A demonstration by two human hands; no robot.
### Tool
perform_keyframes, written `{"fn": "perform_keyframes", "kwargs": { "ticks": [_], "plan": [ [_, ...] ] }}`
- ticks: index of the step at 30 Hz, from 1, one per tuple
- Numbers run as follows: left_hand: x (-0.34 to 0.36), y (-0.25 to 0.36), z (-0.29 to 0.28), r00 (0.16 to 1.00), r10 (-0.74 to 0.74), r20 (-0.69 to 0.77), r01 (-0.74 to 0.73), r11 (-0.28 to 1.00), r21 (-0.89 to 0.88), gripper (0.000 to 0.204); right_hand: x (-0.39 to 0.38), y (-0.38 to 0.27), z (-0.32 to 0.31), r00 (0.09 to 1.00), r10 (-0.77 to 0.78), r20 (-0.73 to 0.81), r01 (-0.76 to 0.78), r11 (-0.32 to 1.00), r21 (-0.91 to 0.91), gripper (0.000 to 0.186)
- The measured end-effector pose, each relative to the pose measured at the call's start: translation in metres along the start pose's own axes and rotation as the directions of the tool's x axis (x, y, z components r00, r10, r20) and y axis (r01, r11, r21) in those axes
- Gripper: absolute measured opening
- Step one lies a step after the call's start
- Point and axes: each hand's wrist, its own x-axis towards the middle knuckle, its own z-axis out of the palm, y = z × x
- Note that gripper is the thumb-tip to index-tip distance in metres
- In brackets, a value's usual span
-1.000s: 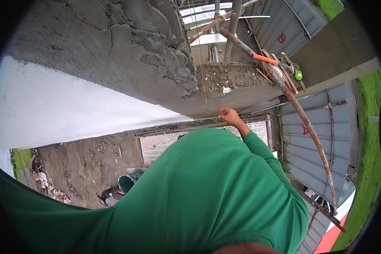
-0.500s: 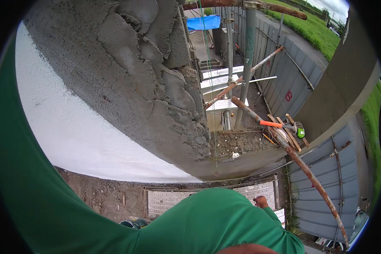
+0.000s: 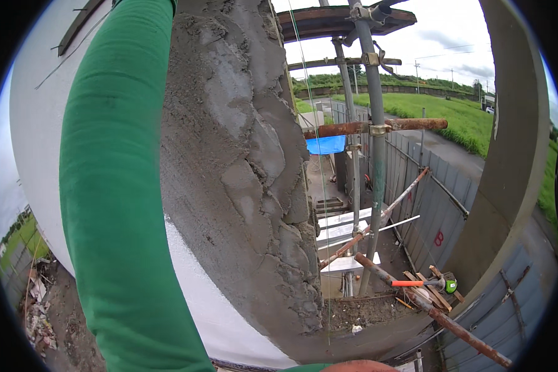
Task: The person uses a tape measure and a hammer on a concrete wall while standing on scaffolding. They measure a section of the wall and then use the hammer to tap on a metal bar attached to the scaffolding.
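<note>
My left arm, in a green sleeve [image 3: 118,186], reaches up across the left side of the view. My left hand lies beyond the top edge, so what it holds or touches is hidden. My right hand is out of view; a bit of green cloth [image 3: 307,367] shows at the bottom. Beside the raised arm stands a wall corner with rough grey mortar [image 3: 248,155], laid in ragged overlapping patches toward its edge. Smooth white wall surface [image 3: 220,313] borders the mortar below. A thin green string [image 3: 313,102] hangs down along the corner.
Right of the corner stand scaffold poles [image 3: 378,167] with rusty crossbars [image 3: 415,124]. On the ledge below lie an orange-handled hammer [image 3: 408,283], a green tape measure [image 3: 451,284], a pencil [image 3: 403,302] and wood strips [image 3: 439,299]. A rusty pipe [image 3: 465,338] slants past them. Metal fencing [image 3: 440,186] stands beyond.
The view has tilted upward, bringing more sky and scaffold in. My left arm has risen along the wall. The right hand, earlier visible low near the perforated platform, has gone out of view.
</note>
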Motion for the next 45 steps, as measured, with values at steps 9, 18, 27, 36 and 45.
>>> {"fn": "perform_keyframes", "kwargs": {
  "ticks": [9, 18, 27, 36, 45],
  "plan": [
    [-0.009, 0.009, -0.006, 0.999, -0.047, -0.003, 0.047, 0.999, 0.001, 0.039, 0.024, -0.063, 0.003, 0.994, -0.113, 0.009, 0.113, 0.993, -0.028, 0.036],
    [-0.01, 0.015, -0.007, 1.0, -0.01, -0.025, 0.009, 0.999, -0.036, 0.039, 0.03, -0.076, 0.005, 0.988, -0.151, 0.012, 0.152, 0.988, -0.027, 0.034],
    [-0.012, 0.009, -0.001, 1.0, 0.003, -0.031, -0.004, 1.0, -0.028, 0.038, 0.033, -0.079, 0.006, 0.985, -0.172, 0.018, 0.173, 0.984, -0.034, 0.032],
    [-0.013, 0.018, -0.008, 0.999, -0.015, -0.048, 0.012, 0.998, -0.056, 0.038, 0.034, -0.08, 0.007, 0.983, -0.185, 0.019, 0.186, 0.982, -0.028, 0.031],
    [-0.009, 0.014, -0.009, 1.0, -0.011, -0.027, 0.011, 1.0, -0.011, 0.032, 0.039, -0.086, 0.009, 0.978, -0.207, 0.031, 0.209, 0.977, -0.043, 0.029]
  ]
}}
